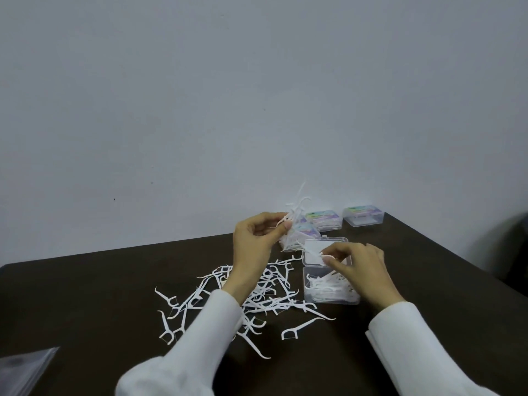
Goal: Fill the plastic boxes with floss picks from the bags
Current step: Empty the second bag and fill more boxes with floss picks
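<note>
Head view, single entry: dark table [85,281] against a pale wall; white-sleeved person at work

Left hand [254,238]: raised above the table, fingers curled, thumb and fingertips pinching a bunch of floss picks [295,212] that fans upward

Right hand [357,267]: over the open plastic box [331,287], fingers bent, tips pinching what looks like one pick at the hinged lid [325,251]; exact contact too small to tell

Open plastic box: partly filled with picks, lid laid flat behind it

Loose pile of picks [257,298]: scattered on the table between the forearms, just beside the box

Closed labelled boxes [324,220]: near the far edge, another [363,216] to their right, one more partly hidden behind the left hand

Clear bag [23,367]: lower left corner, well apart from the work

Risks, judged: the fanned bunch is held only at its lower ends, so a loosened pinch could shed picks onto the table or off the far edge. Hooked heads may snag one another and drag extras from the box. Right sleeve could sweep stray picks nearby. Picks lying proud of the rim could stop the lid closing
</note>
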